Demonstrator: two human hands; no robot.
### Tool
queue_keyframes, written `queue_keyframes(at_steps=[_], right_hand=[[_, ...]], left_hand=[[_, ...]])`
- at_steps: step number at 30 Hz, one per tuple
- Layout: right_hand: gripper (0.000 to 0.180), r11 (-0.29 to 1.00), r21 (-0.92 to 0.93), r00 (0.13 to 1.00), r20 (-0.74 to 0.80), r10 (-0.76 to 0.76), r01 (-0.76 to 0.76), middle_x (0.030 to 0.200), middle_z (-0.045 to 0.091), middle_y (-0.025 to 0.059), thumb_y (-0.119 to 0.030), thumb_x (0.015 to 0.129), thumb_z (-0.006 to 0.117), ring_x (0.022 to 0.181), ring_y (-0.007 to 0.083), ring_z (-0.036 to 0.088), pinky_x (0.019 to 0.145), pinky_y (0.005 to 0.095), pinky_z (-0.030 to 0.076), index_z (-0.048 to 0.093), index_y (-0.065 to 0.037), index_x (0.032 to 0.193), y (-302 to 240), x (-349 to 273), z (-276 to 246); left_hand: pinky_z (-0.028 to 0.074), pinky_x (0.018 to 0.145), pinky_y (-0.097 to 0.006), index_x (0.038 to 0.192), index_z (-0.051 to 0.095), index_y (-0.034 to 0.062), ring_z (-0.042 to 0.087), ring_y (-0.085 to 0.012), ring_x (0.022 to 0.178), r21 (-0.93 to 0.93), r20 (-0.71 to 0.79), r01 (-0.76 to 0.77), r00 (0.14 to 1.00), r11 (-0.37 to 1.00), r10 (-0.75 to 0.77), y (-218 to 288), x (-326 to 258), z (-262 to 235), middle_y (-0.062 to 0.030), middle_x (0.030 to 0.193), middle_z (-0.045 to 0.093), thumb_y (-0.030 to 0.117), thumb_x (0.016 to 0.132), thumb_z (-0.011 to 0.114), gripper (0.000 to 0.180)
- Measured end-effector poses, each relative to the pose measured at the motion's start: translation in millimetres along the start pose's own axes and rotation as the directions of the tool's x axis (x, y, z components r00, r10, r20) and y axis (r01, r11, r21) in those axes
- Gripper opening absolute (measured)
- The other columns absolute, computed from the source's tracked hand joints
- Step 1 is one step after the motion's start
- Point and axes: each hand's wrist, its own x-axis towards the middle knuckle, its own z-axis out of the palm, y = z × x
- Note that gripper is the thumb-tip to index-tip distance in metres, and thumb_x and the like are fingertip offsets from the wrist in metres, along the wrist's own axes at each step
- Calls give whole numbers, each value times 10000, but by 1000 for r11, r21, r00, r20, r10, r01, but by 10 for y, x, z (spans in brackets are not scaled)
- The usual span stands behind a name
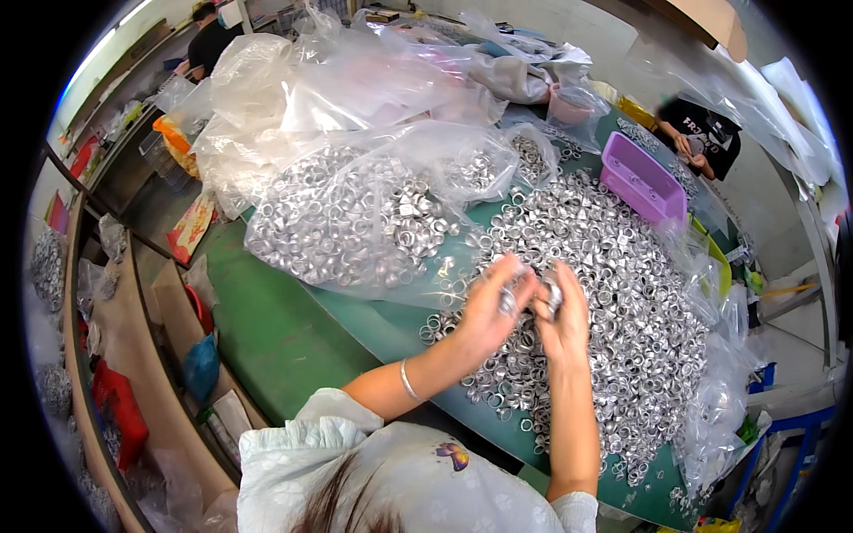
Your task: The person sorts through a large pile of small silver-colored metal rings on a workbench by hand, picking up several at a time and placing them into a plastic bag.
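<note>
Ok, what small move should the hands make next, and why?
Perhaps turn the held silver rings over for a look: the left hand and right hand are close together above the loose pile, each holding shiny metal too blurred here to judge or count.

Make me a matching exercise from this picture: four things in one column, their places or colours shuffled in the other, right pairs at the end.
Column one
1. Plastic basket
2. Bangle
3. Pile of loose rings
4. Plastic bag with rings inside

Column two
A. Clear, lying to the left of the loose heap
B. Around the person's left forearm
C. Purple
D. Heaped uncovered on the green work surface

Right pairs
1-C
2-B
3-D
4-A
</note>
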Motion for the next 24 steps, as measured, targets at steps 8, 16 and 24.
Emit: queue_keyframes(at_steps=[8, 16, 24], right_hand=[[798, 937, 74, 802, 543, 249, -341, 1365, 207, 221, -373, 850, 555, 1207, 324, 333, 1028, 464, 271, 126, 51, 1372, 665, 728, 1123], [498, 901, -433, 813, 532, 238, 20, 1249, 467, 175, -245, 885, 561, 1109, 249, 475, 893, 358, 418, 405, 29, 1270, 399, 468, 498], [194, -116, -973, 927, 227, -297, 201, 937, 643, 88, -158, 793, 640, 824, 190, 572, 751, 305, 441, 658, -24, 933, -593, 271, -540]], left_hand=[[315, 993, -347, 1392, 141, 21, 368, -221, 1189, 399, 51, -816, 476, 419, 878, 1239, 345, 180, -164, 1344, 328, 55, 847, 505, 656], [240, 1054, -365, 1374, 221, -23, 298, -232, 1291, 600, 371, -771, 505, 214, 780, 754, 71, 323, -168, 1371, 329, -22, 847, 488, 591], [394, 935, -353, 1119, 579, 45, 534, -270, 1081, 610, 709, -716, 684, -340, -169, 95, 481, 132, -121, 1160, 569, -58, 799, 503, 344]])
